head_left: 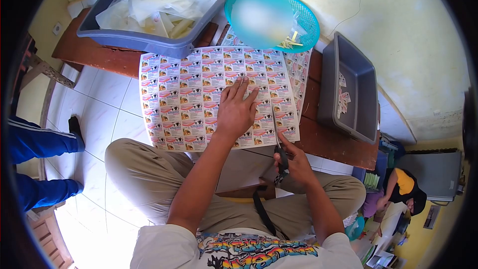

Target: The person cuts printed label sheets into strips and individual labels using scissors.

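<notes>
A large sheet of printed labels (174, 104), repeated in rows and columns, lies on the low wooden table in front of me. My left hand (237, 108) rests on the sheet with its fingers spread, right of its middle. My right hand (295, 163) grips black-handled scissors (282, 158) at the sheet's near edge. Their blades point away from me, along the line between two label columns toward the right side. Whether the blades are apart is hard to make out. More printed sheets (299, 65) show beneath, at the right.
A blue-grey tub (142, 45) of clear plastic bags stands at the back left. Beside it is a turquoise basket (311, 22), its contents partly blurred. A grey bin (348, 124) at the right holds several cut labels (343, 100). People are at the left and lower right.
</notes>
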{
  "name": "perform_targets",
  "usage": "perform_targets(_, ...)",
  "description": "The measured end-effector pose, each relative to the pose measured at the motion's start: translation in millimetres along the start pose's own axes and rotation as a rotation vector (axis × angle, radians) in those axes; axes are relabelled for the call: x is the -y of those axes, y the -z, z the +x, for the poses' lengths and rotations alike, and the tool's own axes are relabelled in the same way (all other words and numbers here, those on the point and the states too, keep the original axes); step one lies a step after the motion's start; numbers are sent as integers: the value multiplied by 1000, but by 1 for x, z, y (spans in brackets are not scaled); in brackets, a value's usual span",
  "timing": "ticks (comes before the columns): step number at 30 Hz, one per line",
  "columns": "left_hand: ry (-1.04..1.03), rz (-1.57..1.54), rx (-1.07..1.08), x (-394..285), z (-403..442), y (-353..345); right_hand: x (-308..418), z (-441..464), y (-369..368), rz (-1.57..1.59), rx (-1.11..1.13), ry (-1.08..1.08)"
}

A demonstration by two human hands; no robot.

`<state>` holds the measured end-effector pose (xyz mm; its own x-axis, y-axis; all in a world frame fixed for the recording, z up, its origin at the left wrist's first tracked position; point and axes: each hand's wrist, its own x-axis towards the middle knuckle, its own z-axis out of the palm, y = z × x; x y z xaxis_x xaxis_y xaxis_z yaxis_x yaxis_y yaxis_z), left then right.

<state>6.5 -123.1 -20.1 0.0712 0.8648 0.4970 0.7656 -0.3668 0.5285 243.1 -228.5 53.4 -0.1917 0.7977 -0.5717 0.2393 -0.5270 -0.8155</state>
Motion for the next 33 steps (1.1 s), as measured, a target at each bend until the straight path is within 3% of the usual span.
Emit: perform_targets(33, 9, -14, -5, -2, -6, -3, 3, 8, -4, -35, -20, 18)
